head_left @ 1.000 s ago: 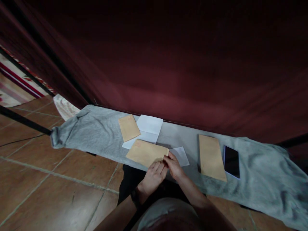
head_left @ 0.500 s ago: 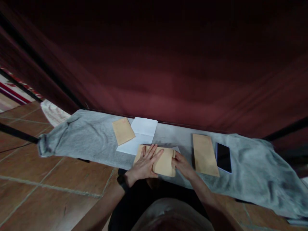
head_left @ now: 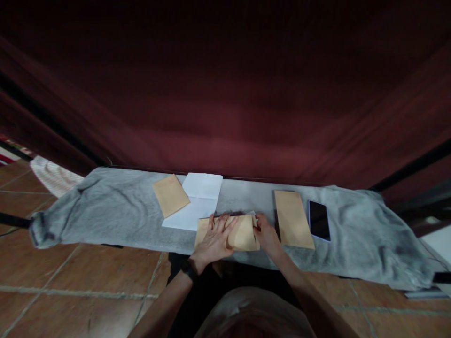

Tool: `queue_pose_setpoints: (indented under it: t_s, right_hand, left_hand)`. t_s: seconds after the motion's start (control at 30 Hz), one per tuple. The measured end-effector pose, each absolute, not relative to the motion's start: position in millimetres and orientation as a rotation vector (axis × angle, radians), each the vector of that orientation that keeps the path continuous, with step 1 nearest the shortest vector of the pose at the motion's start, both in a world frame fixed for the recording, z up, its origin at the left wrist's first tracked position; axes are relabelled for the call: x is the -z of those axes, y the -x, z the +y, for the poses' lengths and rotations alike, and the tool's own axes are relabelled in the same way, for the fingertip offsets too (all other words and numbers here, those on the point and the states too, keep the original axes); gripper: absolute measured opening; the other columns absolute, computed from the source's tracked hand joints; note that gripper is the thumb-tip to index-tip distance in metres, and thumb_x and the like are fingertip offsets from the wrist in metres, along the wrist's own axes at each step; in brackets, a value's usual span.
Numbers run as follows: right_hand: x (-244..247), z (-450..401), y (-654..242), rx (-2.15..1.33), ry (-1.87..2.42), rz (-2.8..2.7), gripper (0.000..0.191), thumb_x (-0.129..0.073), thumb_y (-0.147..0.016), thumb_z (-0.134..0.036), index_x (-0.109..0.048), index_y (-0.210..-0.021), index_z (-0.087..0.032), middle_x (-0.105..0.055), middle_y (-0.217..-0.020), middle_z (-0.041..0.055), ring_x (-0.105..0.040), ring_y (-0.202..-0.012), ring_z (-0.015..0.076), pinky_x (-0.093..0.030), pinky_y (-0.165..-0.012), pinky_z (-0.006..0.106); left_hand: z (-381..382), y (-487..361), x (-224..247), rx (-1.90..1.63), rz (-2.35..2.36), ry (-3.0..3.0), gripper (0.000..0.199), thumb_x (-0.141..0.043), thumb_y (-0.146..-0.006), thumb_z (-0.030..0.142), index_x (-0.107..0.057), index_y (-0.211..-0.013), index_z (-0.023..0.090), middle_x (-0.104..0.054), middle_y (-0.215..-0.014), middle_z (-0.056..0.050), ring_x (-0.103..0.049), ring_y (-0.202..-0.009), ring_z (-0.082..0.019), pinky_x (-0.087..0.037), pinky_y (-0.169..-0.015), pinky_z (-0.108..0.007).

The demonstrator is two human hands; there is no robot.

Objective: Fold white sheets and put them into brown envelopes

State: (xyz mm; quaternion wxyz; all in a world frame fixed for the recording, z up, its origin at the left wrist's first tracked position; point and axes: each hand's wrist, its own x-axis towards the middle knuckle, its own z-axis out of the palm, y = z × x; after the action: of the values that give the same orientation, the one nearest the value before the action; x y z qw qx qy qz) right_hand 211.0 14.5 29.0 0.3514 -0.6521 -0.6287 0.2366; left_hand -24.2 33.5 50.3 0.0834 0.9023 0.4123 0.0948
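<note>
A tan paper envelope [head_left: 243,237] lies in front of me at the near edge of the cloth-covered surface. My left hand [head_left: 215,240] rests flat on it with the fingers spread, a dark band around the wrist. At the envelope's right end, my right hand [head_left: 266,234] has its fingers closed on the edge. A small corner of white paper [head_left: 252,213] shows beside those fingers; how it lies against the envelope I cannot tell. Behind my left hand is an unfolded white sheet [head_left: 202,197], creased across the middle.
A smaller tan envelope [head_left: 171,195] overlaps the white sheet's left side. To the right lie a longer tan envelope [head_left: 294,220] and a phone [head_left: 319,220] with a dark screen. Grey cloth [head_left: 116,206] covers the narrow surface, and a dark red curtain [head_left: 225,117] hangs behind.
My right hand has shifted slightly up along the envelope's right end, and the envelope looks more bent there. My left hand stays on top. The whole view has turned a little.
</note>
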Motion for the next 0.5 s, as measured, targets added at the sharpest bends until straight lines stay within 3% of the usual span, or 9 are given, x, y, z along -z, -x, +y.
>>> queue_pose_setpoints:
  t_s: [0.1,0.2,0.5]
  right_hand:
    - [-30.0,9.3,-211.2,-0.270,1.787,-1.776,0.028,-0.049,-0.089,-0.018,-0.060,-0.114,-0.022,-0.067,-0.101,0.0097,-0.064,-0.096,0.0273,-0.050,-0.086,0.041]
    - [-33.0,5.8,-209.9,-0.153,1.816,-1.883,0.023,-0.043,-0.094,-0.018,-0.063,-0.105,-0.023,-0.067,-0.095,0.0108,-0.062,-0.095,0.0292,-0.049,-0.089,0.044]
    - [-33.2,14.4,-210.1,-0.792,1.639,-1.571,0.023,-0.051,-0.084,-0.020,-0.073,-0.086,-0.027,-0.072,-0.089,0.0033,-0.066,-0.084,0.0201,-0.052,-0.076,0.031]
  left_hand:
    - [34.4,20.8,-47.0,-0.291,1.231,-2.679,0.107,-0.073,-0.077,0.052,-0.014,-0.162,0.024,-0.038,-0.156,-0.018,-0.032,-0.147,-0.038,-0.006,-0.122,-0.063]
    - [35.2,19.3,-45.4,-0.304,1.232,-2.666,0.108,-0.073,-0.077,0.052,-0.013,-0.162,0.024,-0.039,-0.155,-0.017,-0.032,-0.147,-0.038,-0.005,-0.122,-0.063]
    - [35.4,18.9,-44.9,-0.289,1.258,-2.705,0.111,-0.075,-0.076,0.057,-0.014,-0.162,0.025,-0.041,-0.152,-0.018,-0.035,-0.143,-0.038,-0.008,-0.121,-0.064]
